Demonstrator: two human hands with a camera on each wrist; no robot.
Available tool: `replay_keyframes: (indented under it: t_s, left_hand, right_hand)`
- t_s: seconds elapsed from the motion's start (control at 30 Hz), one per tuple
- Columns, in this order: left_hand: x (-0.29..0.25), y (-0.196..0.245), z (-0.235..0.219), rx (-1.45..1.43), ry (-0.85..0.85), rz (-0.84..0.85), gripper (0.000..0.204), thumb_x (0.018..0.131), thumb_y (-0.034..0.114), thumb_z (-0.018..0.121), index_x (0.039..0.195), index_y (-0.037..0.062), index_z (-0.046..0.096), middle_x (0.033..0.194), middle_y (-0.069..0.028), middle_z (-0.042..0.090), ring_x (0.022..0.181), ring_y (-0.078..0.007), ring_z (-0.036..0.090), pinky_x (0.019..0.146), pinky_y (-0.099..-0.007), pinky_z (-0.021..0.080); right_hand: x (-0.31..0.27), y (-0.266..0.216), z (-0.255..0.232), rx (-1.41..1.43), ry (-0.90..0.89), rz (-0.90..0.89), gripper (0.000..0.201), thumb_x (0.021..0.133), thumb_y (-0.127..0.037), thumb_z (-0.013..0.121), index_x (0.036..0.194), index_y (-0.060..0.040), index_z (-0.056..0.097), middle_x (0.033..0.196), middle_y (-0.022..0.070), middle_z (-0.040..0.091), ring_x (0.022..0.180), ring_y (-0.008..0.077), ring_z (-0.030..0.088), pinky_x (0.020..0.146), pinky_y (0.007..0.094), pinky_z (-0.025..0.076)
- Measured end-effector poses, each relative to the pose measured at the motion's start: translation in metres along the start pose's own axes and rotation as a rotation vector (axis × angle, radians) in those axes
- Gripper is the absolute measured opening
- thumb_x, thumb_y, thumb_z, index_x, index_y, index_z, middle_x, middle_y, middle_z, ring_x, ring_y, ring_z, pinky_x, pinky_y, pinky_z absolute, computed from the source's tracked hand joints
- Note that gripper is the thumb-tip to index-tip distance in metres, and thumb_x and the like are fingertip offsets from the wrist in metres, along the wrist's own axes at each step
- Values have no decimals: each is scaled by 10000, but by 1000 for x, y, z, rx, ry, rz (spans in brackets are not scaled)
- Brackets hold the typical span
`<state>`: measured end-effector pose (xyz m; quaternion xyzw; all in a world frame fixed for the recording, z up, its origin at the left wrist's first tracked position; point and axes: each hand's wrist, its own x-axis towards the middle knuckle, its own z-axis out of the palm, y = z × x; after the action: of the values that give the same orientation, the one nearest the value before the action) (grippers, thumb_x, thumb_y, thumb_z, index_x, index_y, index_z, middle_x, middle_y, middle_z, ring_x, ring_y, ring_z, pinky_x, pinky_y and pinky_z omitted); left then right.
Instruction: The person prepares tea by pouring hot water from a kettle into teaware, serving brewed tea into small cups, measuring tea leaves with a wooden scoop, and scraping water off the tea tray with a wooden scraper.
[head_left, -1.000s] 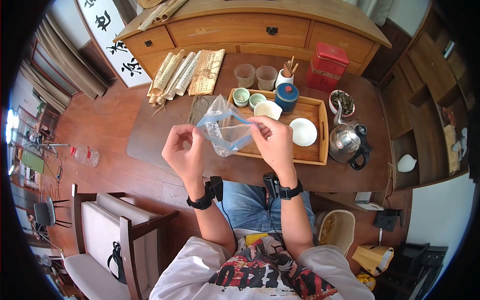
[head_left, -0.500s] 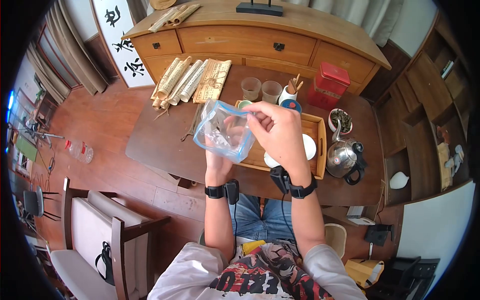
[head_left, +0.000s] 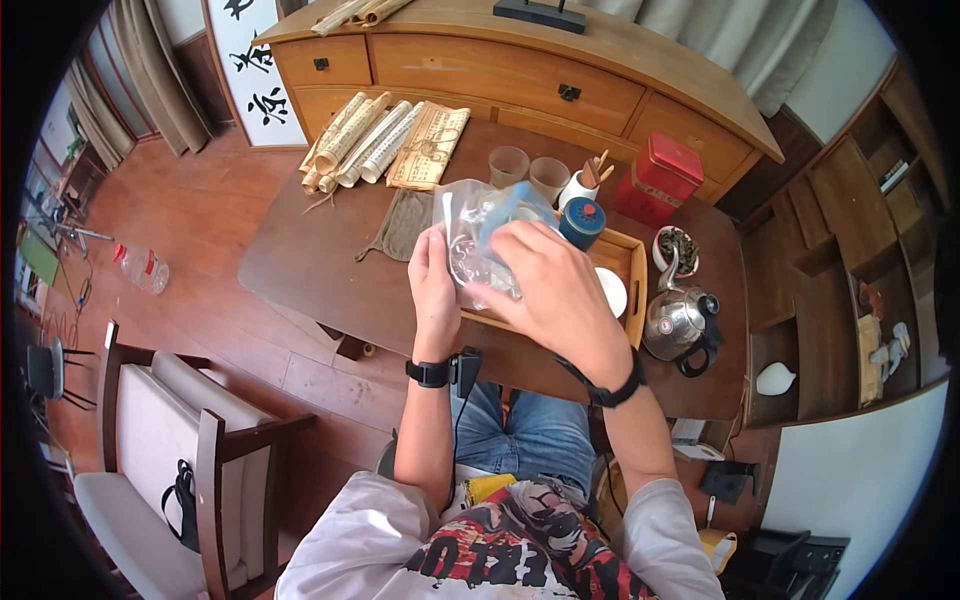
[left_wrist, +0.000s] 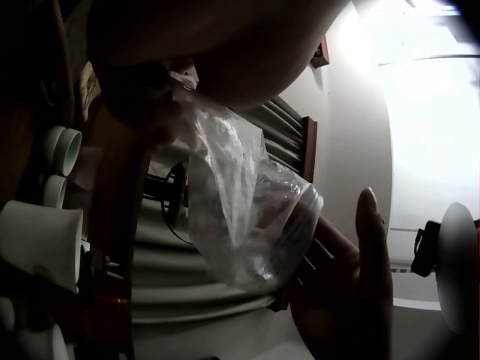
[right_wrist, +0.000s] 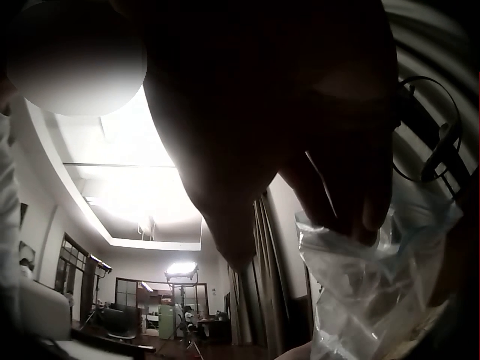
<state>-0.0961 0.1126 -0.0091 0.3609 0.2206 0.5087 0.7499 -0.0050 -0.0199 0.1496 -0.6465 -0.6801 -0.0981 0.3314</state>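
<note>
Behind the right grip (head_left: 552, 292), partly hidden bag (head_left: 474, 250)

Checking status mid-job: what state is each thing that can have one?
Clear plastic bag with blue strip: held up, crumpled.
Blue cylindrical tin: lidded, upright.
Red box-shaped tin: closed, upright.
Shiny steel kettle: lidded, upright.
White round bowl: holding dark leaves.
Clear plastic bottle: capped.
Beige paper scrolls: rolled up.
Brown wooden drawers: shut.
</note>
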Motion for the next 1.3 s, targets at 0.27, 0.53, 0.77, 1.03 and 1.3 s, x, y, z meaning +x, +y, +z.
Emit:
replay_keyframes:
  t_s: [0.27, 0.53, 0.77, 1.03, 1.3]
  left_hand:
    - [7, -1, -16, 43, -3, -16, 355, 1210, 282, 531, 1325, -15, 687, 1126, -49, 764, 964, -85, 690, 866, -255, 571]
    - [1, 26, -16, -69, -294, -158, 541, 1220, 445, 382, 1363, -6, 646, 1115, -108, 788, 835, -161, 729, 656, -276, 564]
    - [-19, 53, 39, -279, -103, -197, 771, 1186, 628, 294, 1572, 5, 530, 1291, -139, 762, 938, -177, 777, 571, -267, 595]
    - [-16, 42, 19, -268, -443, -196, 758, 1184, 649, 276, 1755, 151, 266, 1553, -141, 618, 1097, -207, 774, 487, -244, 602]
    - [-8, 26, 17, -310, -122, -269, 529, 1236, 345, 359, 1719, 128, 356, 1533, -135, 648, 1190, -179, 740, 731, -217, 632]
  right_hand:
    - [10, 30, -2, 302, -129, 149, 349, 992, -225, 785, 850, 63, 647, 1027, 233, 704, 791, 421, 698, 725, 474, 570]
    - [21, 39, -26, 188, -147, 44, 588, 1080, -293, 700, 1637, -162, 566, 1287, 276, 727, 879, 388, 773, 854, 454, 608]
    - [22, 40, -39, 160, -325, 168, 719, 1056, -254, 702, 1718, -205, 425, 1270, 283, 737, 976, 495, 734, 900, 525, 591]
    - [17, 33, -29, -90, -302, 74, 578, 1012, -238, 736, 1574, -165, 621, 1403, 209, 710, 1066, 478, 732, 925, 523, 615]
    - [17, 27, -43, 103, -270, -65, 535, 956, -315, 856, 1411, -56, 748, 1392, 219, 749, 1187, 405, 759, 1040, 447, 600]
